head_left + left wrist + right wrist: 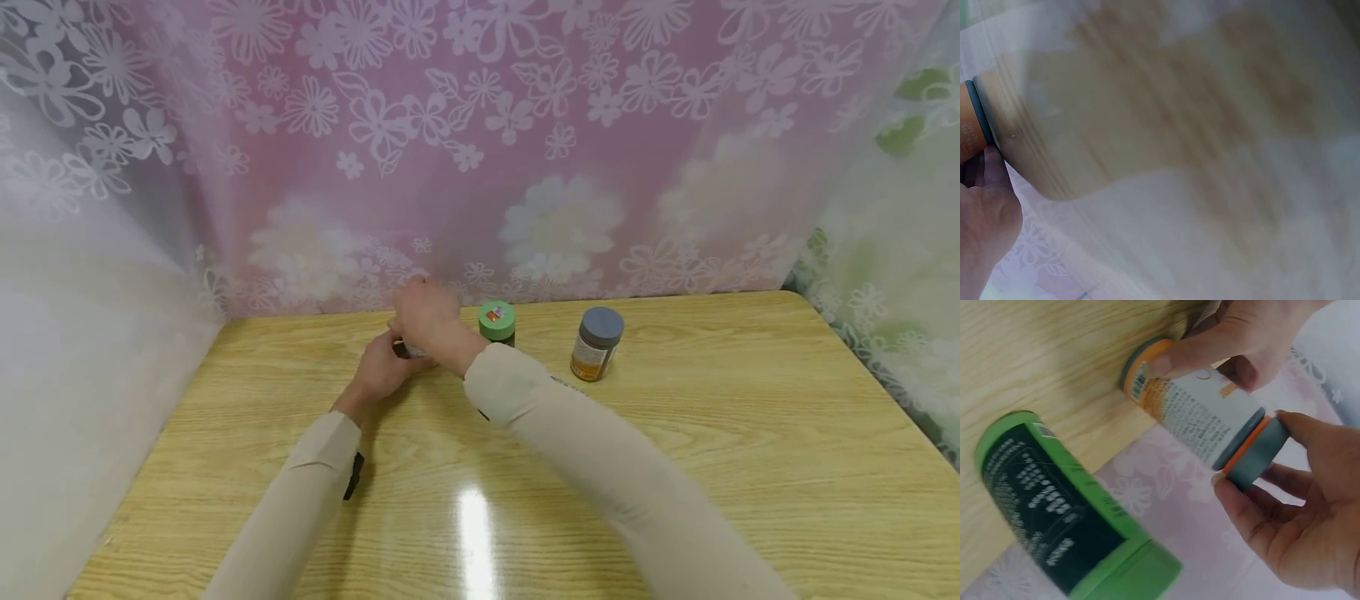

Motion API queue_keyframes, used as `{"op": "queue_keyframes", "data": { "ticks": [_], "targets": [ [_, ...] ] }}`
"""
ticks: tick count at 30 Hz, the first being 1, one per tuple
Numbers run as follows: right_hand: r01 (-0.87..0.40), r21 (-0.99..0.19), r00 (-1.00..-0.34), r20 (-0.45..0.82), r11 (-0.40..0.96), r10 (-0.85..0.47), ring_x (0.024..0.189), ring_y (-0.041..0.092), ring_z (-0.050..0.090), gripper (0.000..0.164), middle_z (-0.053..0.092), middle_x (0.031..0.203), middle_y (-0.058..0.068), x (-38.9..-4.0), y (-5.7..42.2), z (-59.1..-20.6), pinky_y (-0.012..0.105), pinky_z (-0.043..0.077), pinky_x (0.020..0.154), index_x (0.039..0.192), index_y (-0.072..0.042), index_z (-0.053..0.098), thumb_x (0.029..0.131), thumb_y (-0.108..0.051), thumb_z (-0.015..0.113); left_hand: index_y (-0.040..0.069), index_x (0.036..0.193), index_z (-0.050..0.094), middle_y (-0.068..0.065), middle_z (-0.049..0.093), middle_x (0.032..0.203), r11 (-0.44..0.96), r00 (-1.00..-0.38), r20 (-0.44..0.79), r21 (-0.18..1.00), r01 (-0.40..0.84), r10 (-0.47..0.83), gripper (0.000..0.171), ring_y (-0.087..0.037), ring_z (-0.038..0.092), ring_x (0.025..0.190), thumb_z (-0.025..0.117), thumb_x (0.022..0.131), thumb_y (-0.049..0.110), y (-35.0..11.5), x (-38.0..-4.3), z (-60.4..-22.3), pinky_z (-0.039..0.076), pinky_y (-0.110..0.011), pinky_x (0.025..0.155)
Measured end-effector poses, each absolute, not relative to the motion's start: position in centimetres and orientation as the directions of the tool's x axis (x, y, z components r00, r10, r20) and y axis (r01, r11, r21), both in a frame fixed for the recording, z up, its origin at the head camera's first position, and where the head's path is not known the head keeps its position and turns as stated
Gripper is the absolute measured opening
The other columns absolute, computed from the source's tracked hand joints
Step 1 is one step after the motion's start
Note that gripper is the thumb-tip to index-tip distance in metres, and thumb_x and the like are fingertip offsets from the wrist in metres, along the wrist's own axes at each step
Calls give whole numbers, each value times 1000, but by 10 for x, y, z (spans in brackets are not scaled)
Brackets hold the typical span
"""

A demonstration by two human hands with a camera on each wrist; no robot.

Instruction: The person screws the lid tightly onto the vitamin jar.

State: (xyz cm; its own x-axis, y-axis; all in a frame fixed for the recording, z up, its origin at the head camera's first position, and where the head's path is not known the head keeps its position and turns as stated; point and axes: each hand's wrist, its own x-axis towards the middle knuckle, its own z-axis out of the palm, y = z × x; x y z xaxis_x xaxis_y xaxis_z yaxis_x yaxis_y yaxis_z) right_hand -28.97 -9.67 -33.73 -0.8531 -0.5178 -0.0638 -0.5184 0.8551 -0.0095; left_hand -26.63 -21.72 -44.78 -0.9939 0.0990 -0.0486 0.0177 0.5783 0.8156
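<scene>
Near the back of the table, both hands are on a small jar (1194, 412) with a white and orange label and a grey lid (1260, 453). My left hand (384, 367) grips the jar's body low down, its thumb across the label in the right wrist view. My right hand (431, 318) pinches the lid at its rim, fingertips and thumb on opposite sides. A thin orange band shows beneath the lid. From the head view the jar is mostly hidden by the hands. Just right of it stands a green-lidded jar (497, 320) with a dark label.
Farther right stands another jar (597, 343) with a grey lid and an orange and white label. A pink flowered curtain (465, 167) hangs along the back edge of the wood-grain table (712, 433). Pale curtain also hangs at the left and right sides.
</scene>
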Motion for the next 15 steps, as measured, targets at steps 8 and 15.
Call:
{"op": "queue_keyframes", "data": {
  "ticks": [8, 15],
  "targets": [
    [-699, -317, -656, -74, 641, -751, 138, 21, 28, 50, 32, 151, 4, -312, -65, -337, 37, 28, 110, 146, -20, 40, 102, -42, 41, 6, 133, 48, -11, 54, 125, 525, -992, -71, 851, -5, 105, 60, -26, 59, 106, 75, 85, 30, -217, -268, -448, 51, -39, 84],
    [-819, -321, -431, -202, 475, -879, 133, 17, 38, 41, 42, 145, 2, -317, -60, -323, 30, 35, 104, 139, -16, 51, 98, -15, 56, 3, 132, 49, -14, 56, 122, 510, -991, -60, 860, 10, 121, 57, -27, 60, 104, 73, 87, 27, -218, -265, -446, 51, -40, 83]
  ]
}}
